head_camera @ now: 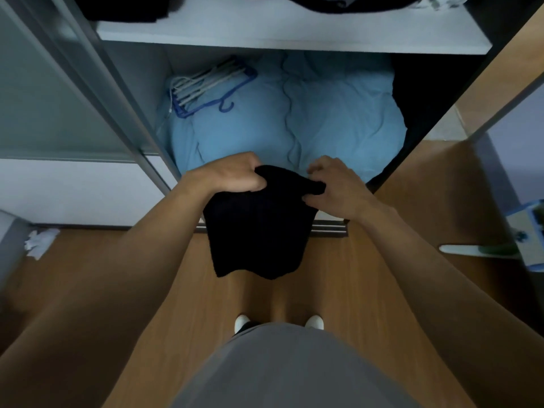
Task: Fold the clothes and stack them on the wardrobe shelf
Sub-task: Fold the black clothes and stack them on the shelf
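Note:
A black garment (256,231) hangs in front of me over the wooden floor, just outside the open wardrobe. My left hand (235,175) grips its top left edge, fingers curled round the cloth. My right hand (335,187) pinches the top right edge between thumb and fingers. Above, the white wardrobe shelf (288,33) carries dark clothes (123,8) at its left and another dark pile (347,2) at the back right, both cut off by the frame.
The wardrobe's bottom compartment holds light blue bedding (309,119) with a bundle of blue and white hangers (206,86) on it. A sliding door frame (117,92) stands at left. Crumpled white paper (39,240) lies on the floor at left, a box (527,231) at right.

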